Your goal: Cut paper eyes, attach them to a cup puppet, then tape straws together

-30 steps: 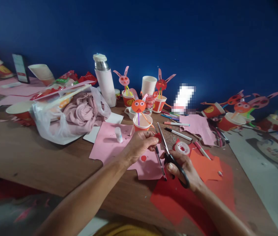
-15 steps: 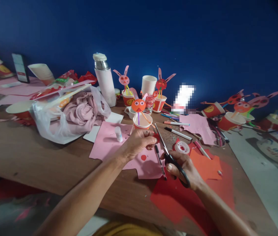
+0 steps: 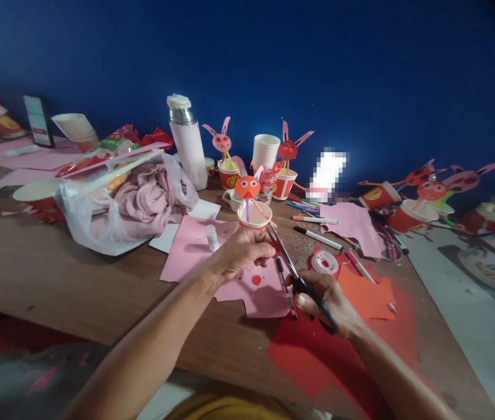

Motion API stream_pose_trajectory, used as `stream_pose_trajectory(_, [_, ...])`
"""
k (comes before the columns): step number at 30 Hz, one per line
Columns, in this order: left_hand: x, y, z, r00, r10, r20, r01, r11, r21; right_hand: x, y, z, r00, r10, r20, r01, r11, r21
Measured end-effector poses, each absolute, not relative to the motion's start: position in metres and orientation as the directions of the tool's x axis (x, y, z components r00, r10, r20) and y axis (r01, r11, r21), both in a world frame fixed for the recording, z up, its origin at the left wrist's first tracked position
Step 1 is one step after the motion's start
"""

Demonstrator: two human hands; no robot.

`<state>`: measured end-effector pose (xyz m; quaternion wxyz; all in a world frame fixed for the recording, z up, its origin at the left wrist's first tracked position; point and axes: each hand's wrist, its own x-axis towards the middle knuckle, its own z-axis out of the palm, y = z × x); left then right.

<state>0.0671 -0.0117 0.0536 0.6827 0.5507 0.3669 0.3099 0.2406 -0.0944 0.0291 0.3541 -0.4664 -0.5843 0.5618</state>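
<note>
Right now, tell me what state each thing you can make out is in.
Left hand, pinching red paper
Right hand, gripping scissors
Scissors, blades by the red paper, opening unclear
Flask, lid on
Left phone, upright, screen lit
Tape roll, lying flat
Small tube, standing
Middle cup stack, nested, upright
Front middle cup, upright
Bag, stuffed with cloth
Red disc, lying flat

Scissors point(image 3: 299, 282): glossy metal blades point(image 3: 286, 256), smooth plastic handles point(image 3: 328, 318). Pink sheet point(image 3: 190, 245): matt paper.

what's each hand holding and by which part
Right hand: scissors, by the black handles. Left hand: a small red piece, pinched; which part is unclear.
</note>
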Motion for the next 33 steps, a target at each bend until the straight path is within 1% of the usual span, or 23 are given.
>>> stream_pose_trajectory(8, [0.065,-0.011,0.055,0.573,0.8,-0.18,0.019,0.207,0.978,0.244,-0.093,0.028,-0.349,0.935,-0.07,0.158,-0.015,-0.987])
stream_pose_trajectory(14, [0.065,-0.01,0.056,0.58,0.789,-0.2,0.046,0.214,0.976,0.244,-0.094,0.029,-0.35,0.933,-0.08,0.194,-0.012,-0.981])
stream_pose_trajectory(19, [0.065,-0.01,0.057,0.577,0.79,-0.207,0.048,0.22,0.974,0.243,-0.094,0.032,-0.335,0.935,-0.113,0.21,-0.043,-0.977])
stream_pose_trajectory(25, [0.068,-0.012,0.057,0.584,0.789,-0.19,0.009,0.228,0.974,0.241,-0.094,0.032,-0.271,0.958,-0.09,0.163,-0.047,-0.986])
stream_pose_trajectory(29, [0.074,-0.016,0.053,0.577,0.801,-0.159,-0.064,0.239,0.969,0.241,-0.094,0.03,-0.199,0.978,-0.058,0.147,-0.029,-0.989])
stream_pose_trajectory(33, [0.079,-0.02,0.049,0.56,0.816,-0.14,-0.112,0.242,0.964,0.241,-0.095,0.024,-0.202,0.979,-0.018,0.126,0.007,-0.992])
